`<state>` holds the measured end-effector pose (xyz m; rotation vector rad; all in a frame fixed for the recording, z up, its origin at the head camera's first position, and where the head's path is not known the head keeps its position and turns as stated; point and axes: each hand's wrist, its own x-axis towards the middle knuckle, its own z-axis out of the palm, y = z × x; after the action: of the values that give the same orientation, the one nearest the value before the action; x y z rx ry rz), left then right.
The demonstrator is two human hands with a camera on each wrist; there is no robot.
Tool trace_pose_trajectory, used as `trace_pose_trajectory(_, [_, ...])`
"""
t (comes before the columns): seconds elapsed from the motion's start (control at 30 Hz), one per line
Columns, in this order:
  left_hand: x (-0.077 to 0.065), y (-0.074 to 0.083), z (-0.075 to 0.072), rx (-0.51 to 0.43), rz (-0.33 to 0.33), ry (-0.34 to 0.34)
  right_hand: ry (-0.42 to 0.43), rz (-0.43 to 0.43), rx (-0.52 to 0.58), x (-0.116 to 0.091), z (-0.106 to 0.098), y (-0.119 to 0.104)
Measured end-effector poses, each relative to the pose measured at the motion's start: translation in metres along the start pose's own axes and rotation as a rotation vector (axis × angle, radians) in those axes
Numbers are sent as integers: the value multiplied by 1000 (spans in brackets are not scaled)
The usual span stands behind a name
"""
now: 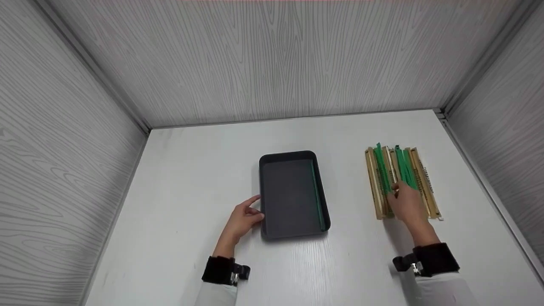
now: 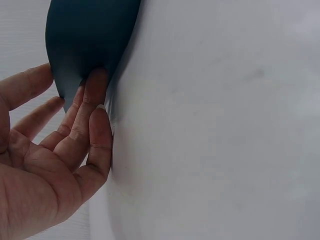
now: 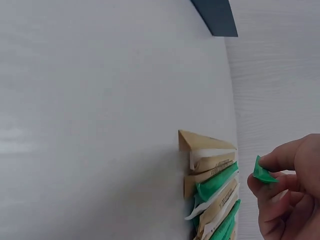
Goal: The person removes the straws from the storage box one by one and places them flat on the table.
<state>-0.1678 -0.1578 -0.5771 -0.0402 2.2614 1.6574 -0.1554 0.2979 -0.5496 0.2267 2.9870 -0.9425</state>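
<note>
A dark rectangular tray lies in the middle of the table, with one long thin green packet along its right inner wall. My left hand touches the tray's outer left side with its fingertips; in the left wrist view the fingers rest against the dark wall. At the right, my right hand is over a row of long thin brown, white and green packets. Between thumb and finger it pinches the end of a green packet, seen in the right wrist view. The rest of that packet is hard to make out.
A white table carries everything, with grey wood-grain panels standing behind and at both sides. Black straps with small cameras circle both wrists. Near the lower right end of the row lies a small white bit.
</note>
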Motion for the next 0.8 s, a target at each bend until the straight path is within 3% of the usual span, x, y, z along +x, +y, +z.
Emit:
trace_pose_trajectory(0.3, [2, -1, 1, -8, 16, 4, -46, 68, -16, 7, 4, 7])
trace_pose_trajectory(0.43, [1, -1, 0, -3, 11, 0, -15, 53, -49, 9, 8, 2])
trace_pose_trajectory(0.6, [0, 2, -1, -5, 5, 6, 15, -3, -83, 6, 17, -29])
trace_pose_trajectory(0.8, [1, 0, 0, -13, 25, -7, 97, -198, -119, -10, 40, -86])
